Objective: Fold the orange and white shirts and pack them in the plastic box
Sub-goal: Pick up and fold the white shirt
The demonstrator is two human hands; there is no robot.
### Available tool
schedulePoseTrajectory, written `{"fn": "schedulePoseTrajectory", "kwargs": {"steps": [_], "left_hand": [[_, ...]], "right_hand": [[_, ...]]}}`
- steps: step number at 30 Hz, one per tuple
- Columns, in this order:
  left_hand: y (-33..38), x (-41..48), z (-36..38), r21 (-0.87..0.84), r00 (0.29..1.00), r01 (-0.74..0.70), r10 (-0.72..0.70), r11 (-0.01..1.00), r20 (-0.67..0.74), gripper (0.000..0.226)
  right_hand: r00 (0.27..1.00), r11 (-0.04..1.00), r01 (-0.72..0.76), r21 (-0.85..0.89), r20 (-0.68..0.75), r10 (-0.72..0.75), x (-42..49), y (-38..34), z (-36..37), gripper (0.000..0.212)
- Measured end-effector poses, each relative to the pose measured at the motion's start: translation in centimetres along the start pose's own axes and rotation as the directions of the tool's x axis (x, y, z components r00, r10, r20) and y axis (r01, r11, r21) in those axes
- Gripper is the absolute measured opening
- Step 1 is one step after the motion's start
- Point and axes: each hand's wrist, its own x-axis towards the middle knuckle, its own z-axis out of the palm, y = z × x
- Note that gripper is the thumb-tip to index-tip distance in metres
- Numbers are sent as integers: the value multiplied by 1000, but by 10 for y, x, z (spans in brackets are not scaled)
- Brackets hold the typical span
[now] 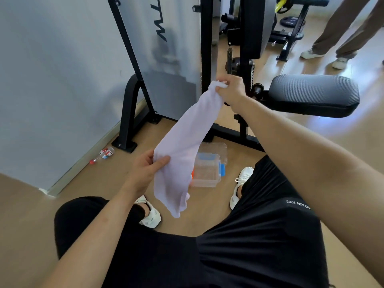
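A white shirt (185, 142) hangs stretched in the air between my two hands, folded into a long narrow band. My right hand (230, 92) pinches its upper end, held high and forward. My left hand (149, 169) grips the lower part, and the loose end dangles below it. On the floor beneath stands the clear plastic box (207, 173) with a blue latch, its lid lying behind it. A sliver of orange (192, 175) shows at the box's left edge behind the white shirt; most of it is hidden.
I sit with my legs in black shorts and white sneakers (241, 183) either side of the box. A black gym machine (245, 59) with a padded seat (313, 94) stands ahead. An empty bottle (104, 155) lies by the wall. Another person's legs (340, 34) stand far right.
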Motion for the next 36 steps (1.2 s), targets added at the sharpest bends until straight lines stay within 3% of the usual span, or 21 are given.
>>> {"fn": "schedulePoseTrajectory", "kwargs": {"steps": [4, 7, 12, 18, 21, 26, 30, 32, 36], "left_hand": [[12, 7, -5, 14, 999, -39, 39, 999, -26, 30], [16, 14, -7, 59, 994, -52, 57, 997, -88, 41], [16, 27, -5, 59, 981, -6, 18, 998, -193, 20], [16, 31, 5, -116, 967, 55, -82, 992, -242, 15], [14, 30, 14, -209, 970, 52, -99, 976, -222, 12], [7, 26, 19, -251, 973, 113, -158, 961, -166, 20], [1, 24, 15, -22, 977, 204, -205, 979, -57, 32], [-4, 24, 12, 92, 965, 261, -259, 961, -39, 36], [-13, 24, 11, 151, 953, 285, -263, 947, -148, 50]], "right_hand": [[980, 994, -106, 7, 171, 103, -25, 39, 23, 53], [967, 993, -105, 61, 240, 87, -73, 59, 39, 53], [882, 948, -235, 212, 457, 117, -162, 78, 58, 28], [809, 915, -262, 306, 587, 35, -181, 83, 66, 40], [823, 898, -227, 378, 568, -31, -180, 83, 67, 44], [904, 880, -109, 462, 413, -105, -179, 83, 68, 58], [934, 943, 3, 332, 336, -122, -174, 86, 66, 37], [935, 948, -47, 314, 347, -69, -172, 87, 63, 30], [914, 944, -148, 294, 405, 17, -164, 92, 59, 25]]}}
